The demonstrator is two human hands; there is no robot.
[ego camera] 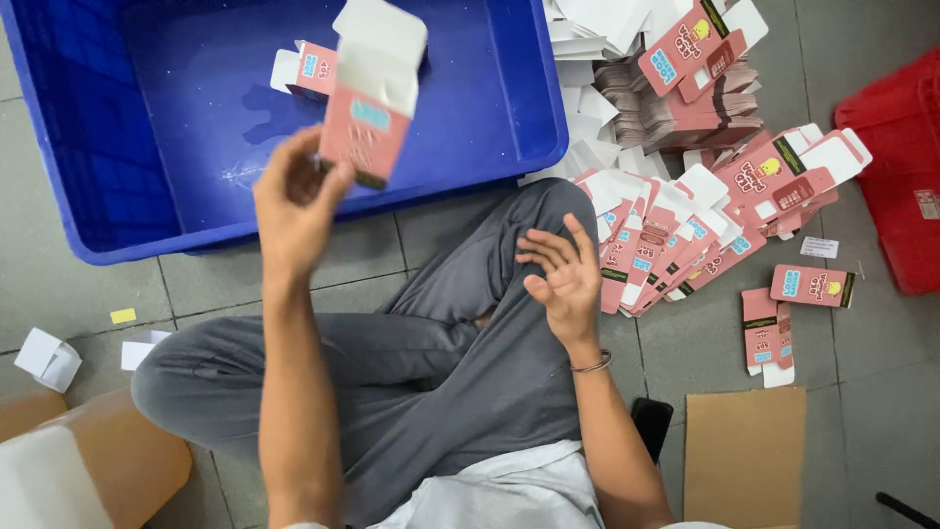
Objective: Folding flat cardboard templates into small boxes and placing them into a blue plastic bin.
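- While the left hand [294,201] pinched a folded pink carton [370,108] at upper centre, over the blue bin [88,176], it was judged mid-deposit.
- Right hand [563,274] hung open-fingered, empty, near the flat cartons [666,245]; collecting one appeared next.

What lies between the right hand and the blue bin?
In the head view, only the person's raised knee in grey trousers lies between the empty right hand and the blue bin, with a strip of bare grey floor.

Even, bright overhead light, soft shadows.
The raised carton [372,93] and left hand [294,201] were motion-blurred; the floor stayed sharp.
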